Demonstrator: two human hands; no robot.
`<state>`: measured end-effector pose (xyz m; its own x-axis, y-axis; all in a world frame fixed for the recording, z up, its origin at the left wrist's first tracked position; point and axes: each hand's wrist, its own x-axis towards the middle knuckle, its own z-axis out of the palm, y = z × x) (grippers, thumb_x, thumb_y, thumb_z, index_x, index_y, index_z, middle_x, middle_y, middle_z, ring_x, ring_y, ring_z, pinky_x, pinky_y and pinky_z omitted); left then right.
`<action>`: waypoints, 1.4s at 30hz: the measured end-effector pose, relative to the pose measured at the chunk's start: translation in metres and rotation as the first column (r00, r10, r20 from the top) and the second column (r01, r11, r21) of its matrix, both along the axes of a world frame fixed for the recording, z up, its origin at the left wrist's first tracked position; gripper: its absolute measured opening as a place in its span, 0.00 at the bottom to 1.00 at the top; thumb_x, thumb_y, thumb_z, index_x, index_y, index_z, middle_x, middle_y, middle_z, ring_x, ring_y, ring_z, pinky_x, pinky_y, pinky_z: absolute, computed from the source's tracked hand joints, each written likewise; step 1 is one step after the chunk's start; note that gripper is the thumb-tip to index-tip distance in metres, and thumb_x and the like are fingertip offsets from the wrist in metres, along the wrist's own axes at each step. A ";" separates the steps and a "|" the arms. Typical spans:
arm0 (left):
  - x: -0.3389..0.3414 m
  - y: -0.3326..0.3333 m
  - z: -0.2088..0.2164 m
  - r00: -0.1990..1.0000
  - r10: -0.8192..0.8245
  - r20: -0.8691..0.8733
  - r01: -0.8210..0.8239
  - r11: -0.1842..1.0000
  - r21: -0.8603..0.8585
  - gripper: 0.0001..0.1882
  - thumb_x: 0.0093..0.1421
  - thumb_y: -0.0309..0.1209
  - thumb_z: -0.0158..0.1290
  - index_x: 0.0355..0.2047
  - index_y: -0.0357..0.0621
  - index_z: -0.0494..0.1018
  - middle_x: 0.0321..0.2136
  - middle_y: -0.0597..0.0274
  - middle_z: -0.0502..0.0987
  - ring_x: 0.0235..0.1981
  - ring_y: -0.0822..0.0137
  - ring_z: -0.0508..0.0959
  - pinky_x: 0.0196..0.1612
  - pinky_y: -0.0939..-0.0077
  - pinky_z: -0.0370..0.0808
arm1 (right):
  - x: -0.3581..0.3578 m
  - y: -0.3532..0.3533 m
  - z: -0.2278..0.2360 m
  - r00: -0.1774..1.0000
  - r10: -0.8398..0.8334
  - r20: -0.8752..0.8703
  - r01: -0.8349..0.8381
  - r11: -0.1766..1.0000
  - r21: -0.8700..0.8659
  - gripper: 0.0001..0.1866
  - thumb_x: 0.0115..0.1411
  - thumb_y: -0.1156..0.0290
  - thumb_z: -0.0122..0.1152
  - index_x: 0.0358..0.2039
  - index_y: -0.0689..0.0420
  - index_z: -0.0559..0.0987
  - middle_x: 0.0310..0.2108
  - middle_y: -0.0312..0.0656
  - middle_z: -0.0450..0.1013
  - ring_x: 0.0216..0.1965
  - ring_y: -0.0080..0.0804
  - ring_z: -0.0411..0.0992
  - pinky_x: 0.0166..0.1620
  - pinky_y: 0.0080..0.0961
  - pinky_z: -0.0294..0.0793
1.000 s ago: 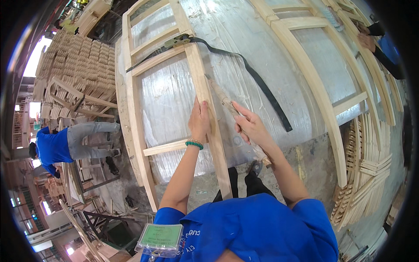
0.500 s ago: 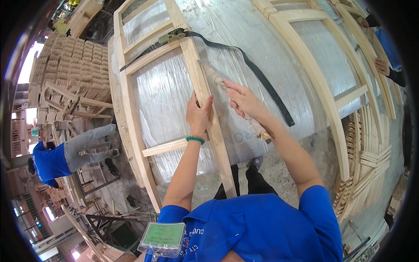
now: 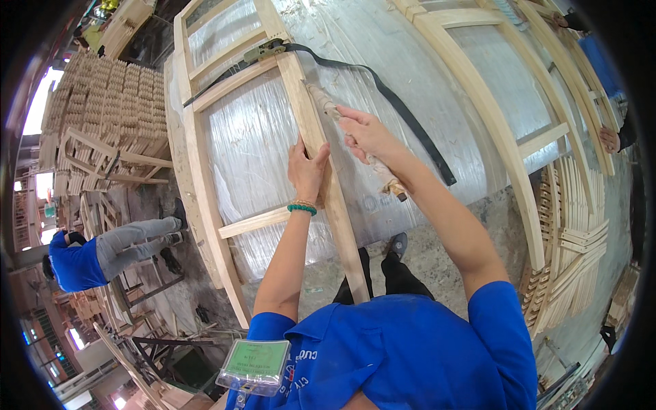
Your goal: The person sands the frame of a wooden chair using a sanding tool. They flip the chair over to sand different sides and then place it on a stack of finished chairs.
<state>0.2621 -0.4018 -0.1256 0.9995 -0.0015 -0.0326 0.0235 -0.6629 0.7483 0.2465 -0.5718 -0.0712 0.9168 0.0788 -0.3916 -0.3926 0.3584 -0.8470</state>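
Note:
A pale wooden frame [image 3: 339, 222] with two long rails and crosspieces lies on the plastic-covered table. My left hand [image 3: 307, 171] grips its right rail, fingers over the near-left edge and thumb along the other side. In my right hand [image 3: 369, 133] is a long, thin tool wrapped in tan tape [image 3: 383, 175], its fingers closed around the shaft. The tool's narrow tip lies against or just beside that rail, above my left hand; contact cannot be made out. A black strap [image 3: 403, 113] with a metal ratchet buckle [image 3: 265, 50] crosses the frame farther up, its loose end trailing right.
More curved wooden frames [image 3: 502, 126] lie on the right, where another person's hand [image 3: 608, 139] rests. Stacked slats [image 3: 567, 239] stand below them. At the left are a tall wood stack [image 3: 106, 109] and a person in blue [image 3: 76, 261] bending over.
My right hand and the wrapped tool have shifted slightly up and left, nearer the rail. My left hand stays on the rail. The view has moved a little.

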 end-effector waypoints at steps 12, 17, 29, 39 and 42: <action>-0.001 0.018 -0.016 0.997 -0.006 0.081 0.003 0.999 0.035 0.34 0.54 0.52 0.55 0.55 0.44 0.69 0.34 0.54 0.73 0.39 0.58 0.74 0.43 0.67 0.70 | 0.003 0.033 -0.025 0.992 -0.059 0.115 0.072 0.991 -0.112 0.27 0.63 0.67 0.49 0.62 0.58 0.62 0.15 0.33 0.65 0.10 0.19 0.59 0.14 0.19 0.59; 0.011 -0.029 -0.010 0.990 -0.143 0.017 0.143 0.990 -0.013 0.27 0.64 0.49 0.44 0.53 0.41 0.70 0.37 0.49 0.75 0.41 0.54 0.74 0.45 0.65 0.69 | 0.022 0.004 -0.060 0.885 -0.380 0.269 0.436 0.879 -0.194 0.27 0.63 0.67 0.49 0.62 0.58 0.63 0.15 0.32 0.65 0.10 0.18 0.59 0.14 0.20 0.59; -0.002 -0.002 -0.010 0.998 -0.029 0.057 0.033 0.997 -0.068 0.26 0.67 0.44 0.37 0.56 0.38 0.67 0.49 0.46 0.74 0.51 0.53 0.72 0.54 0.68 0.65 | -0.041 -0.009 -0.012 0.995 -0.011 0.098 0.027 0.987 -0.160 0.26 0.64 0.66 0.50 0.61 0.58 0.64 0.18 0.33 0.66 0.11 0.17 0.60 0.14 0.18 0.59; 0.004 0.010 -0.021 0.989 -0.022 0.149 0.018 1.000 0.025 0.25 0.67 0.45 0.35 0.55 0.43 0.69 0.39 0.48 0.75 0.43 0.51 0.74 0.46 0.63 0.69 | -0.020 -0.011 0.014 0.997 0.037 -0.062 -0.036 0.999 0.018 0.26 0.64 0.64 0.51 0.62 0.53 0.63 0.19 0.32 0.66 0.11 0.17 0.60 0.12 0.17 0.58; 0.005 0.007 -0.021 0.990 -0.030 0.140 0.025 0.999 0.035 0.25 0.67 0.45 0.36 0.54 0.40 0.69 0.40 0.45 0.75 0.43 0.49 0.74 0.47 0.63 0.68 | -0.017 0.000 0.010 1.000 0.011 0.003 -0.011 0.997 -0.076 0.26 0.63 0.65 0.51 0.61 0.54 0.64 0.19 0.33 0.66 0.11 0.18 0.60 0.12 0.18 0.59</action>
<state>0.2674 -0.3947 -0.1464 0.9937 -0.0301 0.1079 -0.0990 -0.6866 0.7203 0.2294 -0.5721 -0.0617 0.9172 0.0592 -0.3939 -0.3935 0.2889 -0.8728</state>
